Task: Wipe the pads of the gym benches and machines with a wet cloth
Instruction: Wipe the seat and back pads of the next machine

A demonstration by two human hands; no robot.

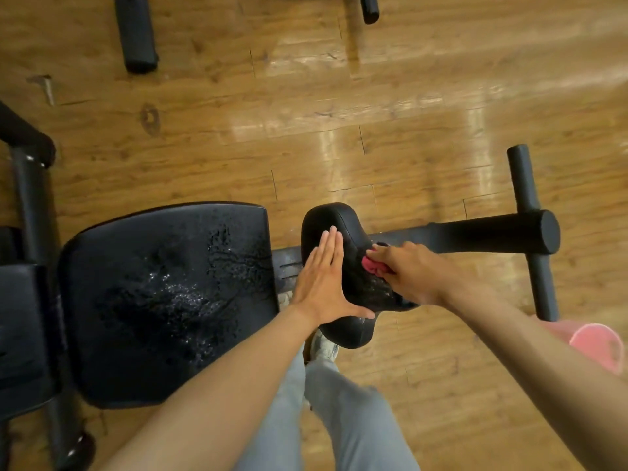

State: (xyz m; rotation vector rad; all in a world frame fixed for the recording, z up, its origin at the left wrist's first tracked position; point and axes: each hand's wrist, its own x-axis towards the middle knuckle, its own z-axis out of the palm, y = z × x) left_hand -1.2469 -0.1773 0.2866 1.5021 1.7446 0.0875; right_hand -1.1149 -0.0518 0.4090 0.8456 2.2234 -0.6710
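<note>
I am looking down on a glossy wooden floor that fills the view, with black gym gear set across it. The biggest thing on it is the bench's large pad, lying to my left. Water beads and streaks glisten over its middle and right part, so I judge it already wiped. Left of it I see the edge of another pad, too cropped to tell whether it is wet.

Just right of the large pad, with a gap of bare frame between them, is the small seat pad, which is the one in hand. My left hand lies flat on it, fingers straight and together, thumb spread along the near edge, holding nothing and steadying the pad. My right hand is clenched round the pink cloth, pressing it onto the pad's right side. A damp patch shows below the cloth, so this pad looks partly done.

By my count there are three pads, one cloth and one foam roller on the bar to the right, which looks dry and probably still needs wiping. Two more black padded ends sit at the top, untouched as far as I can tell.
</note>
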